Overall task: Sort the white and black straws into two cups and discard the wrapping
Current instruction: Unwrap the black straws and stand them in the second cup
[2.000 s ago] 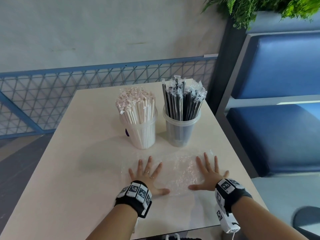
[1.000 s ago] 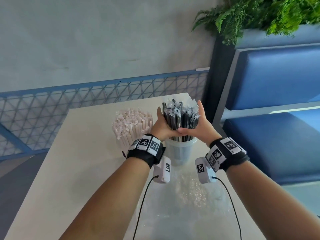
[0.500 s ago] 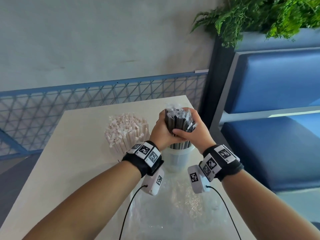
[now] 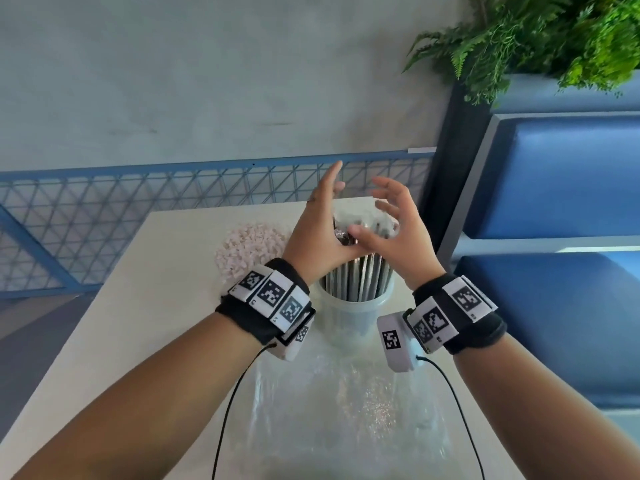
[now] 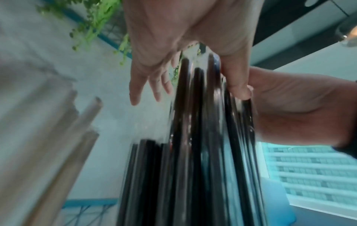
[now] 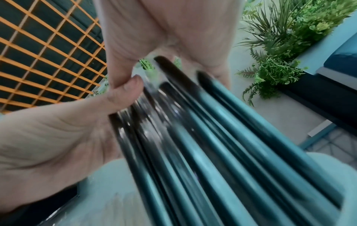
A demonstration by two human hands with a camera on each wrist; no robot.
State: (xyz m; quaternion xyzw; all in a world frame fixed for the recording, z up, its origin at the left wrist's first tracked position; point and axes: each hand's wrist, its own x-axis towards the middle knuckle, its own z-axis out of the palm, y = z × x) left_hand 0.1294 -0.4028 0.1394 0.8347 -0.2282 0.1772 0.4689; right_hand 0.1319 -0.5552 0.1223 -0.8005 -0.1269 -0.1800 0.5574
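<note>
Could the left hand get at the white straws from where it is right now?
Probably yes. The left hand is up beside the black straws, fingers spread and gripping nothing, and the white straws stand just to its left with nothing between them.

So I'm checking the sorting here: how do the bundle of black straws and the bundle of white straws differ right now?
The black straws are dark and glossy; the white straws are pale and matte. The black straws stand between the left hand and the right hand, both with fingers spread around the tops; nothing touches the white straws. The black straws sit on the right side of the table, the white ones on the left. Both stand upright, tightly packed.
</note>
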